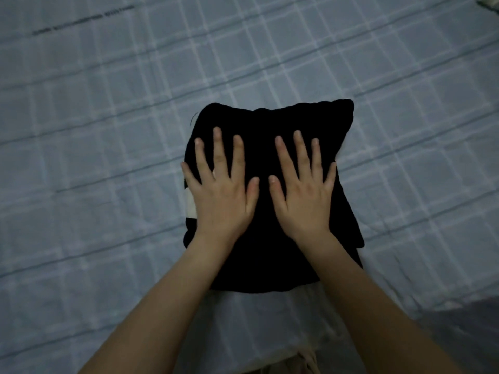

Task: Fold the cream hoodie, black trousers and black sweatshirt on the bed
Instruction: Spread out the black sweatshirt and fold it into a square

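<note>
Your left hand [221,193] and right hand [305,195] press flat, fingers spread, gripping nothing, on the folded black garment [270,117] in the middle of the bed [108,130]. Lift off unevenly and its loose right-side layers could slip apart.

The bed [94,157] shows flat checked sheet to the left of, beyond and to the right of the folded black pile [270,122], giving a hand wide room to pass on those three sides. The pile's top is taken up by the left hand [221,195] and right hand [305,195], pressed flat side by side, thumbs nearly touching. Both forearms cross the near side. A pale cloth [490,4] sits well apart in the far right corner.
</note>
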The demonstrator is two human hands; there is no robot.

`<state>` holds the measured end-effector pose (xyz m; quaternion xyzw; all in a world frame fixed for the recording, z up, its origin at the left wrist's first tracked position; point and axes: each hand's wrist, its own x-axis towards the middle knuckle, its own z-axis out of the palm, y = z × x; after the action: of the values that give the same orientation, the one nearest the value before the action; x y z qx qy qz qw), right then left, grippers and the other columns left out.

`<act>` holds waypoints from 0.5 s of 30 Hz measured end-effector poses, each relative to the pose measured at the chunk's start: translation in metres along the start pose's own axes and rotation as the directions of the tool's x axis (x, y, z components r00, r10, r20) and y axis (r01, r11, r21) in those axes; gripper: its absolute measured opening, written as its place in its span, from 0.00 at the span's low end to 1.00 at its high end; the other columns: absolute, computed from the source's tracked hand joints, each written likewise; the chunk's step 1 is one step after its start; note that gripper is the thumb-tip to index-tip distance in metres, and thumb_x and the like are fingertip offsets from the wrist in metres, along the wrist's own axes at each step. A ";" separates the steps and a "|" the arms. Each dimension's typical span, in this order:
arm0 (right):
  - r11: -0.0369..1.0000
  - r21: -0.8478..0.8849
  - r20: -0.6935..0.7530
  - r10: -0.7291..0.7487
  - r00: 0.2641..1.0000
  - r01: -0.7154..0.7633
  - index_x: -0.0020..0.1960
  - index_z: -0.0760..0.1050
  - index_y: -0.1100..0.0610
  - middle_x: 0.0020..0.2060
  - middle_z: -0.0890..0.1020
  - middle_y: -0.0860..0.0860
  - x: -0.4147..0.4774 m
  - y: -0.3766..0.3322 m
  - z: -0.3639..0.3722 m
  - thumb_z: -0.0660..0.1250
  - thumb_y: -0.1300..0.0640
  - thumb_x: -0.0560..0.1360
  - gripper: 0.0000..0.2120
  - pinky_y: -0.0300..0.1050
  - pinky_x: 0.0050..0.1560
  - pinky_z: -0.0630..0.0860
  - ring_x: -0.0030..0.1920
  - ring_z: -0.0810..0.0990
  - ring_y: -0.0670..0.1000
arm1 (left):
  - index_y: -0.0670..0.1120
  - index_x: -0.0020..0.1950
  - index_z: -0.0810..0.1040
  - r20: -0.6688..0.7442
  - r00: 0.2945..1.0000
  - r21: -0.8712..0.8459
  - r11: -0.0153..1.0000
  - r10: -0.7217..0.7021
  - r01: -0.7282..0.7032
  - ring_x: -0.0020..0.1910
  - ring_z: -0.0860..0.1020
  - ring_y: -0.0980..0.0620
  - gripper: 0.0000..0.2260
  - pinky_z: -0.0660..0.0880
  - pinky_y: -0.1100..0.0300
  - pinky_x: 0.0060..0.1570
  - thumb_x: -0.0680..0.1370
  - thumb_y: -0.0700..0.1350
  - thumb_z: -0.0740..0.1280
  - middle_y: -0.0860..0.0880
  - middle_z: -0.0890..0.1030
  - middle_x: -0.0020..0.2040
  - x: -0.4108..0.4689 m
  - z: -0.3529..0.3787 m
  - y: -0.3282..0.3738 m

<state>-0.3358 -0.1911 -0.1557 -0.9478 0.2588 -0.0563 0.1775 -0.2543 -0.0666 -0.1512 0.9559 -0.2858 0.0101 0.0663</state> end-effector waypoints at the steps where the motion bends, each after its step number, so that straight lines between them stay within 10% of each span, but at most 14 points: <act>1: 1.000 -0.004 0.010 0.003 1.000 -0.003 0.80 0.48 0.42 0.81 0.50 0.48 0.002 0.002 0.005 0.51 0.42 0.81 0.29 0.70 0.73 0.51 0.80 0.45 0.54 | 0.47 0.80 0.50 -0.002 1.000 -0.008 1.000 0.005 -0.005 0.77 0.53 0.32 0.32 0.56 0.29 0.68 0.80 0.59 0.53 0.39 0.52 0.80 0.002 0.004 0.000; 15: 0.993 -0.094 0.101 0.086 0.991 -0.077 0.80 0.48 0.45 0.80 0.50 0.60 -0.057 -0.006 0.002 0.51 0.39 0.78 0.33 0.72 0.72 0.53 0.78 0.50 0.67 | 0.52 0.80 0.55 0.024 0.998 -0.212 0.976 0.062 -0.056 0.77 0.55 0.39 0.29 0.56 0.36 0.71 0.79 0.57 0.56 0.44 0.56 0.80 -0.001 -0.030 -0.003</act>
<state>-0.3819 -0.1563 -0.1561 -0.9451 0.2901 0.0125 0.1501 -0.2527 -0.0596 -0.1221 0.9346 -0.3146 -0.0328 0.1627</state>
